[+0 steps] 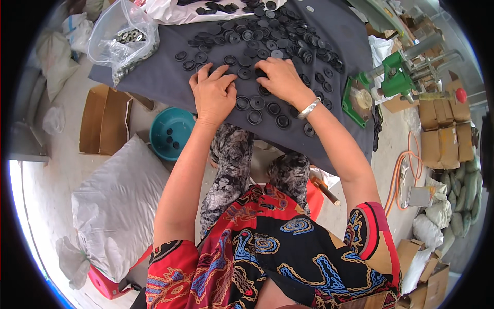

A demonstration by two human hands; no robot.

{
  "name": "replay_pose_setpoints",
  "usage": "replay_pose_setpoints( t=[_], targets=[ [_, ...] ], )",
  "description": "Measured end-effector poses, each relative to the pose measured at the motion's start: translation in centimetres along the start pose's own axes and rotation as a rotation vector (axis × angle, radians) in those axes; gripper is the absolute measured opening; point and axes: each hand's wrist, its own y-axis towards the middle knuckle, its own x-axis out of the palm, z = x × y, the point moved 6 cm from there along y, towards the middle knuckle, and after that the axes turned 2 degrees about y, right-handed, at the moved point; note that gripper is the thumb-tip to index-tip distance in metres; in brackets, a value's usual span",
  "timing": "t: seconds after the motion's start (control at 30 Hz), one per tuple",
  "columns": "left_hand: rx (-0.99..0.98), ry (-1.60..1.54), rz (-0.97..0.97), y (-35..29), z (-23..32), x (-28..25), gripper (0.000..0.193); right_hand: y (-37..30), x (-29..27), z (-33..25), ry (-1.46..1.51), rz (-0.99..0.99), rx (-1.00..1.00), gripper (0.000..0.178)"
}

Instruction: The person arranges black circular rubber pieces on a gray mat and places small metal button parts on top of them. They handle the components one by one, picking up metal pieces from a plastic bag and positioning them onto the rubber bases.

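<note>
In the head view, a person's bare hands work over a desk [334, 141] covered with dark grey cloth, where many round black discs with raised rims [254, 117] are spread. The discs lie thickly beyond the hands, overlapping in places, and more loosely in front of them.

The left hand [213, 95] is palm down with its grip open, fingers spread and slightly bent, the fingertips at the cloth just beside several discs. The right hand [284, 80], with a silver-coloured bracelet [309, 108] at its wrist, has its fingers curled toward the thumb next to a dark disc; I cannot tell whether its grip is closed on that disc.

At the desk's far left corner sits a clear plastic bag [123, 44] containing small metal parts. At the far edge, a pale plastic sheet or bag [175, 13] carries more black discs. A green metal hand press [396, 74] stands at the right side. On the floor to the left are a teal round basin [157, 149] with a few dark discs inside, an open brown cardboard box [105, 121] and a large white sack [118, 201].
</note>
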Motion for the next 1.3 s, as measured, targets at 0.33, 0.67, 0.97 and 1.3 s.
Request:
replay_pose_setpoints(
  t=[0.33,0.67,0.97,1.3],
  targets=[
    [-0.06,-0.215,0.094,0.0,-0.6,-0.8,0.033,-1.1,0.2,1.6,-0.053,0.101,-0.057,0.019],
    [-0.354,0.219,0.28,0.1,-9.1,-2.1,0.033,-0.8,-0.4,0.6,-0.134,0.162,-0.094,0.016],
    [-0.429,0.413,0.128,-0.1,-9.7,-1.4,0.031,2.6,-0.1,-7.5,0.029,0.13,-0.147,0.026],
    [-0.425,0.417,0.134,0.0,-9.4,-1.7,0.03,2.7,0.1,-5.4,0.234,0.128,-0.157,0.025]
  ],
)
